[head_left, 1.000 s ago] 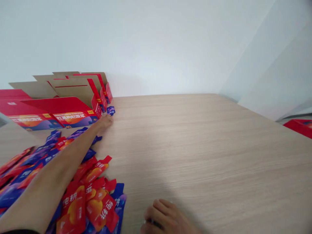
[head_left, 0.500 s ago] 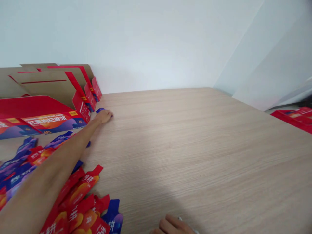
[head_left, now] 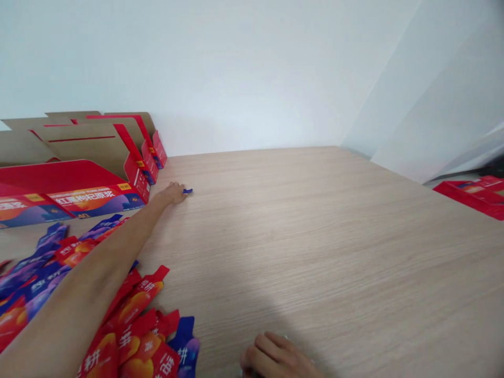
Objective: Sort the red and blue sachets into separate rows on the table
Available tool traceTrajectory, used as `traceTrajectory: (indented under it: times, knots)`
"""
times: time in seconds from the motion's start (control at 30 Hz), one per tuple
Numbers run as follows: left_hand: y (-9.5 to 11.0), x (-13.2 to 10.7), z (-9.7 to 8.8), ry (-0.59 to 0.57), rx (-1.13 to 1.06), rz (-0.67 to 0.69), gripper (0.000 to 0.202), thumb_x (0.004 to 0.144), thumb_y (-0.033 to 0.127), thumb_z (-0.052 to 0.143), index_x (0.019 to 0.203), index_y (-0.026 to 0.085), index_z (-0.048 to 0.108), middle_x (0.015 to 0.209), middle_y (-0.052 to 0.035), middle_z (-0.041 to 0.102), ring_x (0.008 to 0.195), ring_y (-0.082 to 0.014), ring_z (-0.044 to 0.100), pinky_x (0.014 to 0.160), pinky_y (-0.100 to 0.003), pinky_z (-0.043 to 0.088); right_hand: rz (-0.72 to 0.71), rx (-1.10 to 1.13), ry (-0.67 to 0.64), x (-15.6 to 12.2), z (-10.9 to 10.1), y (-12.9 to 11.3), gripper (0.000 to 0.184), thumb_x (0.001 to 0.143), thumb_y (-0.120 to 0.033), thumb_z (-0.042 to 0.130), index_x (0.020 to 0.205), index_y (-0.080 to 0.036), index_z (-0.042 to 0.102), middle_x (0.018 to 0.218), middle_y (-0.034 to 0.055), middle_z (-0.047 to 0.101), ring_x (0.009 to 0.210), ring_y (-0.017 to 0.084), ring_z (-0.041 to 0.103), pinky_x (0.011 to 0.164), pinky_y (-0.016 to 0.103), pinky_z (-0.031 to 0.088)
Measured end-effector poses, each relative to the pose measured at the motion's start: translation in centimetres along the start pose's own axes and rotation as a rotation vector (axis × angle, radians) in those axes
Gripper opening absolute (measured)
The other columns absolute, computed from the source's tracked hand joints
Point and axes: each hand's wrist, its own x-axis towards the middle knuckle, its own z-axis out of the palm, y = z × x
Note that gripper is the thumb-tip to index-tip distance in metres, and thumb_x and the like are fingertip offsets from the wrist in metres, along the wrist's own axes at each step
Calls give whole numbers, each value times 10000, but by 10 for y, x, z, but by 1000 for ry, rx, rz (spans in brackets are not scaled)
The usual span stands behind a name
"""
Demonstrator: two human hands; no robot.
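One blue pouch out at nine, plenty piled at seven

And there at nine o'clock is the left hand, a blue tip of the pouch peeking past its fingers! Pinched, or merely covered? Cannot tell from here. Down at six, the right hand curls low over the table, whatever is beneath it hidden. The score: one pouch apart, plenty left loose in the heap at seven to eight; the cartons at nine to ten stand open, contents out of sight. Smooth, flat, narrow-necked packs in red and blue; crisp folded card, bright red outside, plain grey-brown within; pale wood grain streaking across.
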Motion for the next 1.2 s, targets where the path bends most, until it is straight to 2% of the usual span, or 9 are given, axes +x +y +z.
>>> traceTrajectory:
  times: [0.2, 0.27, 0.37, 0.47, 0.57, 0.67, 0.83, 1.03, 1.2]
  knots:
    - [11, -17, -18, -55, -1, 164, 361, 1002, 378, 681, 1299, 175, 646, 1324, -103, 664, 1149, -258, 676, 972, -489, 587, -90, 30, -75, 10, -25, 2, 129, 1048, -387, 640, 1072, -260, 650, 950, -23, 680, 857, 147, 578, 745, 263, 439]
    - [15, -27, -23, -38, -3, 173, 363, 1002, 378, 681, 1303, 178, 645, 1338, -105, 658, 1166, -263, 669, 985, -498, 580, -75, 59, -87, 10, -30, 3, 196, 1014, -407, 687, 1134, -259, 643, 1009, -8, 682, 898, 160, 585, 769, 274, 451]
    - [18, -45, -28, 10, -7, 124, 411, 1003, 386, 677, 1360, 191, 618, 1412, -116, 618, 1228, -286, 641, 1025, -530, 557, -40, 123, -103, 10, -33, 2, 317, 940, -414, 755, 1191, -258, 640, 1070, 13, 678, 948, 182, 594, 803, 289, 471]
    - [17, -66, -29, 30, -10, 35, 444, 999, 378, 682, 1395, 197, 596, 1451, -122, 592, 1260, -300, 624, 1040, -548, 548, -2, 185, -110, 11, -35, 1, 302, 911, -326, 760, 1182, -257, 646, 1092, 16, 672, 968, 182, 599, 826, 289, 477]
    - [14, -83, -26, 10, -27, -25, 430, 997, 370, 687, 1381, 193, 605, 1428, -119, 608, 1232, -289, 641, 1018, -528, 565, 2, 210, -116, 13, -36, 2, 291, 915, -313, 745, 1183, -254, 646, 1112, 23, 668, 989, 182, 596, 865, 286, 476]
    - [12, -88, -25, -3, -32, -60, 428, 997, 368, 688, 1379, 192, 605, 1421, -117, 611, 1222, -285, 645, 1010, -521, 570, -3, 203, -119, 15, -37, 6, 297, 914, -328, 744, 1183, -248, 645, 1110, 28, 666, 981, 180, 593, 863, 284, 473]
    - [16, -80, -28, -32, -43, -131, 408, 999, 377, 685, 1353, 185, 619, 1385, -114, 631, 1194, -277, 657, 994, -512, 577, 24, 178, -90, 16, -35, 11, 277, 909, -320, 737, 1160, -242, 649, 1097, 30, 665, 968, 183, 594, 832, 289, 473]
    - [39, -96, -31, 27, -213, -128, 397, 1002, 382, 679, 1342, 184, 624, 1375, -112, 636, 1187, -273, 660, 991, -507, 577, 30, 210, -83, 14, -34, 12, 284, 910, -319, 735, 1172, -251, 650, 1110, 34, 660, 971, 182, 590, 859, 288, 479]
    - [82, -125, -46, 131, -504, -17, 438, 1006, 403, 669, 1381, 189, 598, 1396, -117, 622, 1204, -282, 651, 1013, -525, 561, 37, 152, -44, 18, -40, 10, 297, 872, -283, 762, 1146, -255, 651, 1076, 32, 664, 961, 189, 596, 835, 295, 497]
